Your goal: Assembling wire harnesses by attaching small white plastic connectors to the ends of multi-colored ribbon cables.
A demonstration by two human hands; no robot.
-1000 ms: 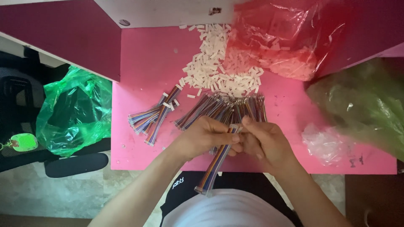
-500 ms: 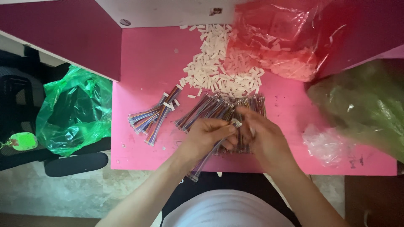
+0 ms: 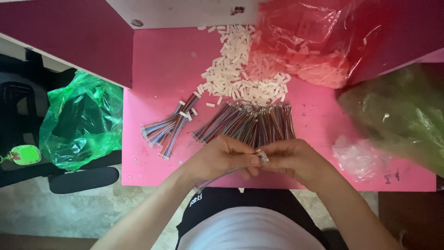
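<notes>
— What do the hands hold at the pink tabletop?

— The left hand and right hand meet at the table's near edge, fingers pinched shut on one multicoloured ribbon cable; its small white connector end sits between the fingertips, its tail trailing down-left under the left hand.

— And around them?

— Just beyond lies a fanned row of loose multicoloured ribbon cables; a smaller bundle with white connectors lies to its left. Farther back, a heap of small white plastic connector housings spills beside a translucent red plastic bag.
</notes>
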